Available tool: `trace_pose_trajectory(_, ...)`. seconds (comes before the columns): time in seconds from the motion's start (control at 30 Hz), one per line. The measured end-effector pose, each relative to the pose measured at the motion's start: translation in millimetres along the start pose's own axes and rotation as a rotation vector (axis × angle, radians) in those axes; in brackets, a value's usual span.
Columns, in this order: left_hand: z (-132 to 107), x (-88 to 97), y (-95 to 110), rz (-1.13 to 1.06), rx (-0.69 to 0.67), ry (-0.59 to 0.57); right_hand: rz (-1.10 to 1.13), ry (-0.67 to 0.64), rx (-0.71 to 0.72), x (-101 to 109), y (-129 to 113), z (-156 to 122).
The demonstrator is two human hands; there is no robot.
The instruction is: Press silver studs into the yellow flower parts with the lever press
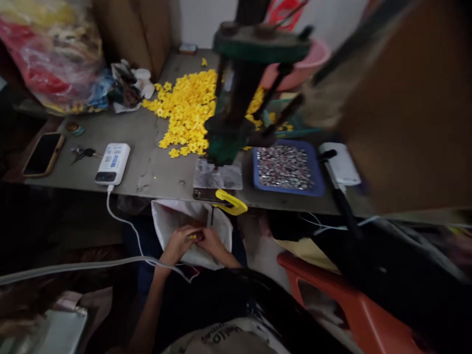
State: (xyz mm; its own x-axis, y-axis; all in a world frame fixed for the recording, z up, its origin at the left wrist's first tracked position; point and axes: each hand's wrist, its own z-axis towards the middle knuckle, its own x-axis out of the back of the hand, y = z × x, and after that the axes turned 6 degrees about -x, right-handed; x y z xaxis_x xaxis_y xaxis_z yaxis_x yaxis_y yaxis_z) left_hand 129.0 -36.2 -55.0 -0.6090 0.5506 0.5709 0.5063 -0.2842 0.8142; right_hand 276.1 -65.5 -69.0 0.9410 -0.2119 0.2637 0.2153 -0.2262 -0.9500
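My left hand [180, 243] and my right hand [213, 240] meet low over an open white bag [164, 216] at my lap. Between their closed fingers is a small yellow and dark red piece [195, 236], mostly covered and too blurred to name. Just above the hands, a yellow hook-shaped part [236, 204] juts over the table's front edge. A green press machine [224, 142] stands behind it, its tip over a grey metal plate [217, 173]. Many small yellow star-shaped plastic pieces [190, 105] lie heaped behind and left of the press.
A blue tray [320, 184] of small shiny metal parts sits right of the press. On the left are a white power bank [113, 163] with a cable and a phone [43, 153]. A pink basin [319, 54], a cardboard box [413, 113] and an orange stool [332, 280] stand around.
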Motion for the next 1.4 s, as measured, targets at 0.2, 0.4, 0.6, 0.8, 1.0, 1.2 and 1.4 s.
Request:
trace_pose_trajectory(0.2, -18, 26.1, 27, 0.252, -0.265, 0.228, -0.164, -0.309, -0.049, 24, -30, -22)
trace_pose_trajectory(0.4, -17, 36.8, 45, 0.171, -0.326, 0.175, -0.174, -0.277, -0.012, 67, -77, -30)
trace_pose_trajectory(0.6, 8, 30.2, 102, 0.042, -0.386, 0.402, 0.085, -0.159, 0.072, 108, -107, -29)
trace_pose_trajectory(0.8, 34, 18.9, 137, -0.309, -0.311, 0.434, 0.355, 0.018, 0.142, 135, -133, -24)
trace_pose_trajectory(1.0, 50, 17.4, 155, -0.360, -0.374, 0.498, 0.110, 0.137, 0.372, 145, -146, -17)
trace_pose_trajectory(1.2, 50, 22.2, 161, -0.344, -0.452, 0.530, 0.005, 0.032, 0.464, 146, -154, -5)
trace_pose_trajectory(1.4, 49, 32.7, 152, -0.210, -0.440, 0.573, -0.056, 0.000, 0.487, 149, -157, 2)
